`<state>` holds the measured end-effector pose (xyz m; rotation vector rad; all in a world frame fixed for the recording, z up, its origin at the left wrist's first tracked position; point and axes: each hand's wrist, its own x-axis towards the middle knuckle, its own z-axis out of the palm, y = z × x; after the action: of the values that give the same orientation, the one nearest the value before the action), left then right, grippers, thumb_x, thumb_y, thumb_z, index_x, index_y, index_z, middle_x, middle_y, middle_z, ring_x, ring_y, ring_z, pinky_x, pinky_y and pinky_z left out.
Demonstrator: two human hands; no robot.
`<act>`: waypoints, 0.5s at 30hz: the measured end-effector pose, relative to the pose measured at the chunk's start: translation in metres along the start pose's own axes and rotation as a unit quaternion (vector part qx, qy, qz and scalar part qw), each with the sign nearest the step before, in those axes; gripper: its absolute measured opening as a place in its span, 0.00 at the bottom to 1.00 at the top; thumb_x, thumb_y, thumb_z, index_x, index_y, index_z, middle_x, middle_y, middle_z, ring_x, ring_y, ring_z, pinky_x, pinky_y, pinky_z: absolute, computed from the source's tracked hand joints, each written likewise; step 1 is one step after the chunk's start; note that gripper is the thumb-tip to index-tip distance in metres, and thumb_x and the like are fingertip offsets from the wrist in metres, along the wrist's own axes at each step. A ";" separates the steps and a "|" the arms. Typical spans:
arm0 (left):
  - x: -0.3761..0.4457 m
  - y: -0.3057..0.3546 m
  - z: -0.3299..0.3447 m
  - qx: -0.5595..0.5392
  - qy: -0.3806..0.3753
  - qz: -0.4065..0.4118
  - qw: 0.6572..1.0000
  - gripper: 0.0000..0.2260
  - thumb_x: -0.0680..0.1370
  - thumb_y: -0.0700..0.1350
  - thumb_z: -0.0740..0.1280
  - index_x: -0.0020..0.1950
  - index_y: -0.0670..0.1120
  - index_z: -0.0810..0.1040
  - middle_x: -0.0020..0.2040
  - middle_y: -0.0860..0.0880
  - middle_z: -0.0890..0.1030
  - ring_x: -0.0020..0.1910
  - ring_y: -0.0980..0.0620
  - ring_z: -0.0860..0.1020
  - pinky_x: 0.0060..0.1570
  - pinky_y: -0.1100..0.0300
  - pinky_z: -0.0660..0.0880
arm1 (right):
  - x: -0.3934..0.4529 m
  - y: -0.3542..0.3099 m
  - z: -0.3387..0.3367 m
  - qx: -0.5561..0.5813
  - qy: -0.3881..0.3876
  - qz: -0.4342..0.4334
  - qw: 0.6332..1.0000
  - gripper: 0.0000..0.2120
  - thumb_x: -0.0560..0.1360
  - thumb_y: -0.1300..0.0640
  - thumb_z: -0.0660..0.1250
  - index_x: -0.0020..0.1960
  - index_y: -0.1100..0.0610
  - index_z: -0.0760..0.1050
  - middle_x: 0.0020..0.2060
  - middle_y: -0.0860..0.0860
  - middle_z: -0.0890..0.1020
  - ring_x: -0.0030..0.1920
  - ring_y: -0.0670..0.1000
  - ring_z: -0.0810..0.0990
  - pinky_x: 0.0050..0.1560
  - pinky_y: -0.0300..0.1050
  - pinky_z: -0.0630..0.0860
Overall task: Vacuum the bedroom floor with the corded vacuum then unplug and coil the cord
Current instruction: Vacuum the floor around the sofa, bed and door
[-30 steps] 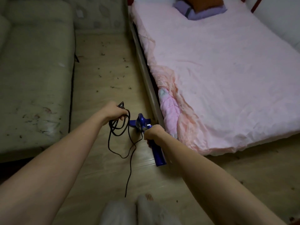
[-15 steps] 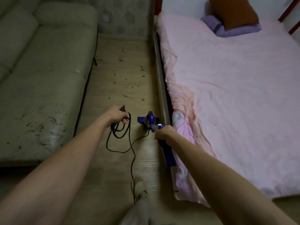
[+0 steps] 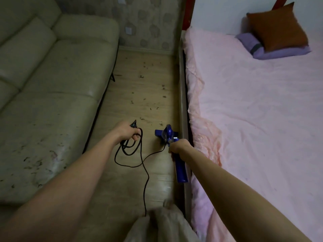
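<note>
The person has walked up the dirty wooden floor (image 3: 139, 95). The right hand (image 3: 178, 147) clutches the small blue vacuum (image 3: 167, 135) by the pink bed (image 3: 253, 110); the left hand (image 3: 125, 132) clutches the black cord (image 3: 129, 149). Vacuuming can start.

Both arms outstretched, left hand (image 3: 126, 131) fisted, right hand (image 3: 178, 147) fisted, knuckles up

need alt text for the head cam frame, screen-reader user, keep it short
A person's right hand grips a blue handheld vacuum and the left hand holds loops of its black cord, over a debris-strewn wooden floor. The floor strip runs between a beige sofa and a pink-sheeted bed.
</note>
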<state>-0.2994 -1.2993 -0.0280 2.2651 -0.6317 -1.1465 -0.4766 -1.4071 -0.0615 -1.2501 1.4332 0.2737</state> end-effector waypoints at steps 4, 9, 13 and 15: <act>0.039 0.024 -0.008 -0.002 0.012 -0.012 1.000 0.12 0.79 0.44 0.65 0.35 0.46 0.78 0.24 0.54 0.79 0.35 0.55 0.77 0.47 0.59 0.69 | 0.035 -0.049 -0.019 -0.031 0.021 -0.010 0.999 0.17 0.75 0.66 0.67 0.63 0.65 0.70 0.35 0.57 0.77 0.28 0.51 0.76 0.19 0.40 0.70; 0.085 0.052 -0.011 -0.003 0.023 -0.035 0.999 0.13 0.78 0.45 0.66 0.34 0.47 0.79 0.27 0.52 0.81 0.37 0.53 0.77 0.48 0.57 0.70 | 0.075 -0.087 -0.055 -0.042 0.007 -0.001 0.999 0.12 0.76 0.68 0.65 0.57 0.64 0.68 0.35 0.56 0.73 0.31 0.52 0.73 0.25 0.42 0.70; 0.118 0.081 -0.020 -0.025 0.050 -0.032 0.998 0.07 0.77 0.45 0.67 0.40 0.47 0.80 0.32 0.50 0.82 0.40 0.51 0.79 0.52 0.54 0.73 | 0.110 -0.124 -0.078 -0.058 0.016 -0.020 0.998 0.12 0.77 0.66 0.65 0.59 0.65 0.68 0.35 0.58 0.73 0.31 0.53 0.74 0.25 0.43 0.70; 0.131 0.087 -0.019 -0.017 0.056 -0.036 0.998 0.08 0.77 0.45 0.67 0.42 0.43 0.82 0.33 0.49 0.82 0.38 0.50 0.78 0.48 0.54 0.74 | 0.122 -0.135 -0.087 -0.075 0.009 -0.017 0.997 0.10 0.77 0.67 0.64 0.56 0.64 0.67 0.34 0.57 0.73 0.30 0.52 0.73 0.25 0.43 0.70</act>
<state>-0.2283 -1.4398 -0.0402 2.3212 -0.4854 -1.0465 -0.3928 -1.5903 -0.0712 -1.3998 1.4258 0.3540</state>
